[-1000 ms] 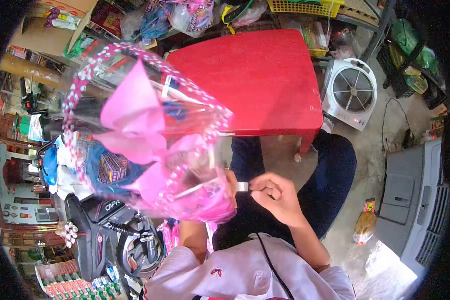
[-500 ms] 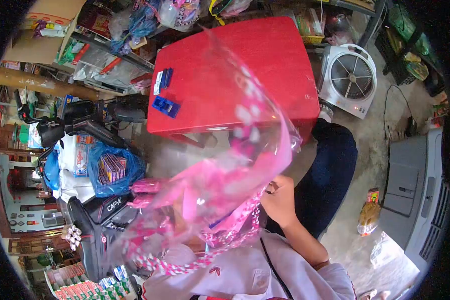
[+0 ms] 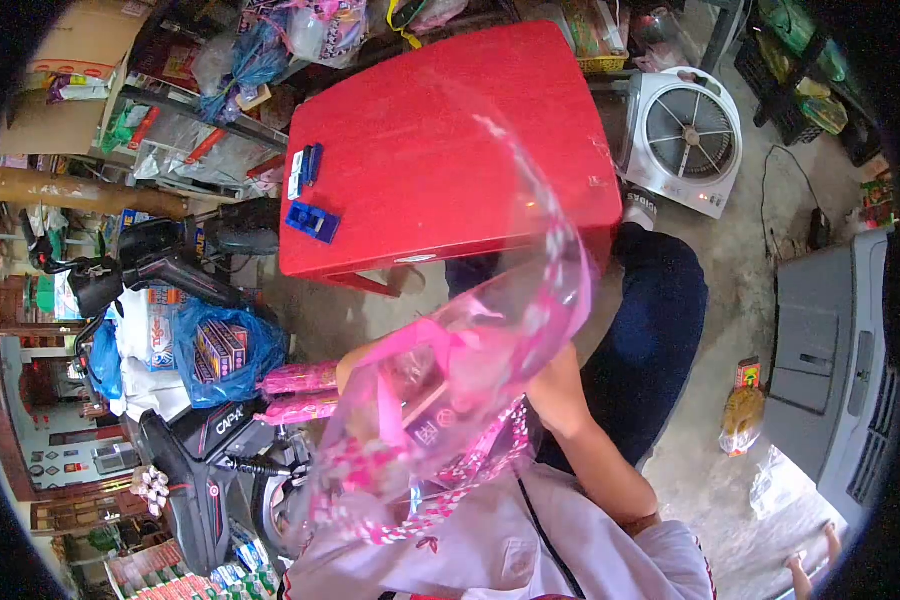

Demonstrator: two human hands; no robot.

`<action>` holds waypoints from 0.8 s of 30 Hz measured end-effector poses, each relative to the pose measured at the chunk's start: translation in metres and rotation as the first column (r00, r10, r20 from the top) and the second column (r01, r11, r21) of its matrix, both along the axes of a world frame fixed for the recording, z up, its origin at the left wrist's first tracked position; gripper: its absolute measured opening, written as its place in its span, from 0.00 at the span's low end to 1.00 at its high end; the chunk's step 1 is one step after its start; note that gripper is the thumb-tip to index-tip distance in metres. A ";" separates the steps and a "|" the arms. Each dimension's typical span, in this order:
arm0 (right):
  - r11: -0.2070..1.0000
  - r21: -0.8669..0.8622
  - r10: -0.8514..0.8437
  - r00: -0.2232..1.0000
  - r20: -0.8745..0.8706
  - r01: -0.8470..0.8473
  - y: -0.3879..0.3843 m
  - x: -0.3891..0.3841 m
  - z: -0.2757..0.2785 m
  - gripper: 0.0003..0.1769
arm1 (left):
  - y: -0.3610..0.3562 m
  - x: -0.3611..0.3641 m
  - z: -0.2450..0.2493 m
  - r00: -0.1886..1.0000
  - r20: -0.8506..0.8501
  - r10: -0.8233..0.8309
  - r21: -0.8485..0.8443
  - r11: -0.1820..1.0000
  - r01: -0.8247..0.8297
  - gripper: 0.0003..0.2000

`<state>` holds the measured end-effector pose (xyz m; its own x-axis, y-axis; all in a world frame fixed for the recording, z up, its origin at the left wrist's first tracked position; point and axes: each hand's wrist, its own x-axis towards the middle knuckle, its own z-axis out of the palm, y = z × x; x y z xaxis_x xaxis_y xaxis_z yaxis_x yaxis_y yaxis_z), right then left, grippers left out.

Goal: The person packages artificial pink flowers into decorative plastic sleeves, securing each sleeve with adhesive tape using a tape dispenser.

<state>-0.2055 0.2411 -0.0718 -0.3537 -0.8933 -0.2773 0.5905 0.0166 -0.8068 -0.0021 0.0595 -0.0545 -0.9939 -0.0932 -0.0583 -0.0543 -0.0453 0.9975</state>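
Observation:
A large clear plastic sheet (image 3: pixel 450 465) with pink-and-white checked edges and pink bands billows in front of my body, blurred in places. My right hand (image 3: pixel 558 392) is closed on its right side, the fingertips partly covered by the plastic. Behind the sheet's left part, a small patch of my left hand (image 3: pixel 350 368) shows; its fingers are hidden. Just left of that hand, two long pink wrapped bundles (image 3: pixel 298 380) stick out. Through the plastic I see a dark printed patch (image 3: pixel 438 418), too blurred to name.
Ahead stands a red table (image 3: pixel 450 150) with a blue tape dispenser (image 3: pixel 312 222) and a small blue-and-white item (image 3: pixel 304 172). A fan (image 3: pixel 685 140) is at its right. On the left, a motorbike (image 3: pixel 185 480) stands near a blue bag (image 3: pixel 228 350) of boxes. A grey cabinet (image 3: pixel 815 350) is far right.
The plastic sheet has swung down and inward, so more of the table shows. My right hand stays closed on it. The view has shifted slightly.

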 end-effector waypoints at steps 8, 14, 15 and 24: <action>0.997 -0.069 0.045 0.998 0.049 -0.042 -0.003 -0.008 -0.007 0.06 | 0.006 -0.009 0.000 0.998 0.061 0.010 -0.073 0.997 -0.006 0.49; 0.993 -0.100 0.065 0.996 0.059 -0.059 -0.010 -0.009 -0.005 0.10 | 0.005 -0.012 0.004 0.987 0.152 0.048 -0.181 0.983 -0.020 0.47; 0.996 -0.029 0.082 0.992 -0.095 -0.085 -0.008 -0.008 -0.012 0.10 | 0.006 -0.013 0.004 0.985 0.166 0.056 -0.168 0.985 -0.028 0.47; 0.990 0.075 0.136 0.920 -0.368 -0.117 -0.013 -0.026 -0.062 0.10 | 0.016 -0.031 0.006 0.975 0.166 0.145 -0.302 0.949 -0.089 0.48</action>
